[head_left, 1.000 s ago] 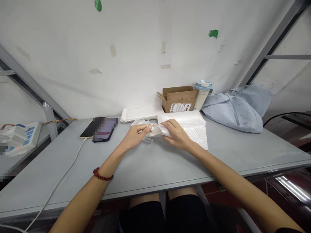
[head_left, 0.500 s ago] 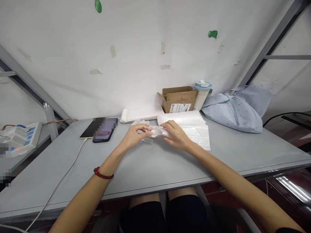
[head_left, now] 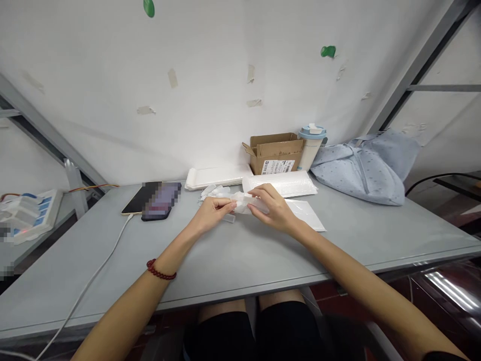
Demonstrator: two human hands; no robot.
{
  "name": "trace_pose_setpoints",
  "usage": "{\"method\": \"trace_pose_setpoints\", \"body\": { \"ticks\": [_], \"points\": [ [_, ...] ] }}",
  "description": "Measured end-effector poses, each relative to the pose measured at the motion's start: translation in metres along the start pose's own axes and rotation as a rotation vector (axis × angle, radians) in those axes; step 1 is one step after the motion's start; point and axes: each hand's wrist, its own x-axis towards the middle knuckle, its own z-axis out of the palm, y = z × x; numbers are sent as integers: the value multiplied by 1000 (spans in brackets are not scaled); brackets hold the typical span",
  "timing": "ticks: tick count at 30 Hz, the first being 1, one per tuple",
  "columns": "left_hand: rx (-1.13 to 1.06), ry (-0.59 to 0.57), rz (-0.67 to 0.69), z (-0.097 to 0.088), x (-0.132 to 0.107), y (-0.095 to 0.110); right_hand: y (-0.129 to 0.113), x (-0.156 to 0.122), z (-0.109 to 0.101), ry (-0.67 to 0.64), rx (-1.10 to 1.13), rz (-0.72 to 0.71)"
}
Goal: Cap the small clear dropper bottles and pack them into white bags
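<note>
Over the middle of the desk, my left hand [head_left: 215,213] is closed in a pinch on the near end of some crumpled, translucent white wrapping [head_left: 241,201]. My right hand [head_left: 273,208] is closed round a white oblong piece [head_left: 257,202] that meets the wrapping; its fingers hide part of it, so its exact kind is unclear. Behind and under my left hand lie several loose, clear plastic pieces [head_left: 216,192]. A white bubble mailer [head_left: 308,214] lies flat beside my right hand, with another white bubble mailer [head_left: 287,183] just behind.
Toward the wall stand an open cardboard box [head_left: 276,153], a blue-lidded cup [head_left: 311,145] and a light blue cloth bag [head_left: 361,173]. White flat packaging [head_left: 220,177] lies left of the box. Two phones [head_left: 152,200] with a white cable [head_left: 101,271] and a power strip [head_left: 35,213] are leftward.
My left fingers have closed into a tighter pinch on the wrapping. The white oblong piece shows more in my right hand. The front mailer shows a smoother surface; the view has shifted slightly.
</note>
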Motion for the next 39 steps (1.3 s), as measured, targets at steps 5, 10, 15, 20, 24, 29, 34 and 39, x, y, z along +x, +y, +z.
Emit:
{"method": "trace_pose_setpoints", "body": {
  "ticks": [5,10,15,20,24,29,34,39],
  "points": [
    [-88,268,1,-3,0,3,2,0,-1,23,-45,4],
    [-152,395,68,-2,1,-2,4,0,2,42,-160,-31],
    [-96,414,88,4,1,-4,5,-2,5,-23,-285,-98],
    [-67,337,121,5,-2,1,2,-3,6,-69,-304,-138],
    [-260,114,-42,-2,-4,5,-2,-2,2,5,-322,-178],
    [-417,-78,-209,-5,-3,3,-8,-4,0,95,-304,-284],
    [-249,127,-157,3,-4,4,-19,-6,1,80,-290,-435],
    [-114,180,-30,5,-6,11,-25,-3,1,21,-301,-395]
  ]
}}
